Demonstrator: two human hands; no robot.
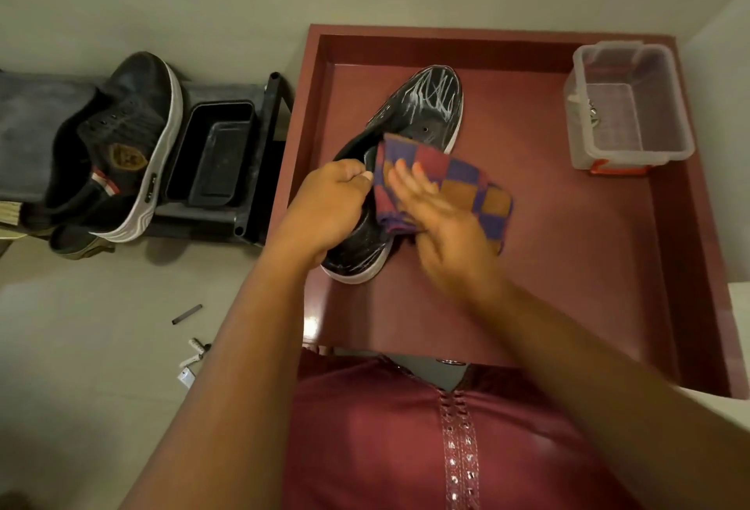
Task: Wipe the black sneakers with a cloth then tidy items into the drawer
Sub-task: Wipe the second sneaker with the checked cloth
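While left hand (330,205) grips sneaker (422,112) collar in drawer (568,266), right hand (442,221) flat, fingers straight, pressing cloth (466,185); bin (627,108) holding small unclear item.

Person seen from above, head camera. Two bare forearms, without sleeves as far as the frame shows, lead up to the left hand (324,209) and right hand (442,221); no rings, watch or bands are visible. At 6 o'clock, a dark red garment (365,440) covers the chest. Its neckline opens in a narrow V, below which runs a vertical embroidered placket (460,457) set with small shiny studs.
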